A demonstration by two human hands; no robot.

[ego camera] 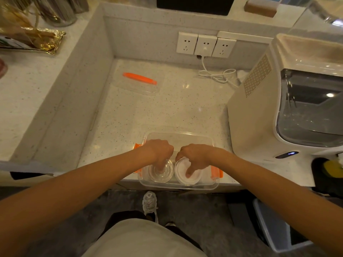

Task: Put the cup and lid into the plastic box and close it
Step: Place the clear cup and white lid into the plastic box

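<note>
In the clear plastic box point(185, 186) at the table's point(148, 112) near edge, the left hand point(159, 151) pinches the clear lid point(161, 173) with closed fingers; beside it the right hand point(194, 156) grips the white cup point(187, 175), thumb inside; beyond the box lies its orange-handled cover point(139, 84).

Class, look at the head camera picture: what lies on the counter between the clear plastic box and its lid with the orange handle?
Nothing: in the head view only bare speckled counter separates the plastic box from the lid.
</note>
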